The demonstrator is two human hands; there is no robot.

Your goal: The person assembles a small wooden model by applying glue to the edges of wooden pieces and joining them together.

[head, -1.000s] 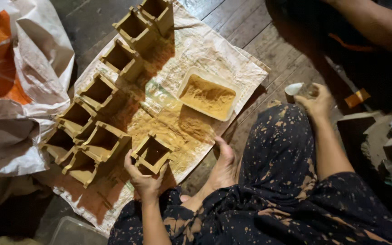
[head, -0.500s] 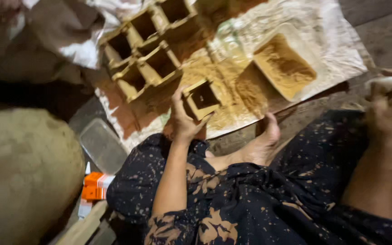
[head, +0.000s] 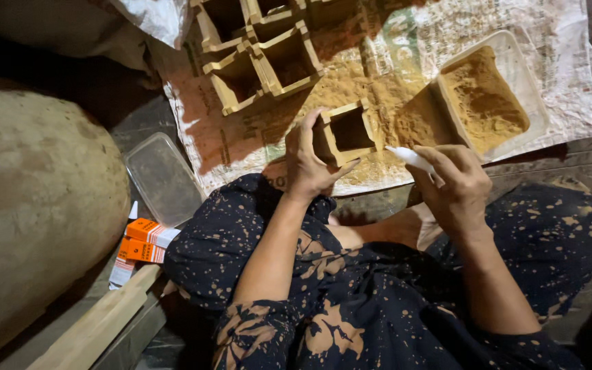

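Observation:
My left hand (head: pixel 307 159) grips a small open wooden box (head: pixel 347 131) coated in tan sawdust, standing on a woven white mat (head: pixel 570 103). My right hand (head: pixel 455 185) holds a small white tube (head: pixel 409 155) with its tip pointing toward the box. A shallow plastic tray (head: pixel 525 65) of tan sawdust lies just right of the box. Several similar open wooden boxes (head: pixel 268 58) are grouped at the mat's upper left.
A clear plastic lid (head: pixel 162 177) lies on the dark floor at left, with two orange cartons (head: pixel 144 241) below it. A big rounded tan sack (head: pixel 29 219) fills the left side. A wooden plank (head: pixel 97 322) is at lower left. My patterned dark clothing covers my folded legs.
My right hand has come in from the far right with the white tube, up beside the box. My view has shifted left and closer. My left hand stays on the box.

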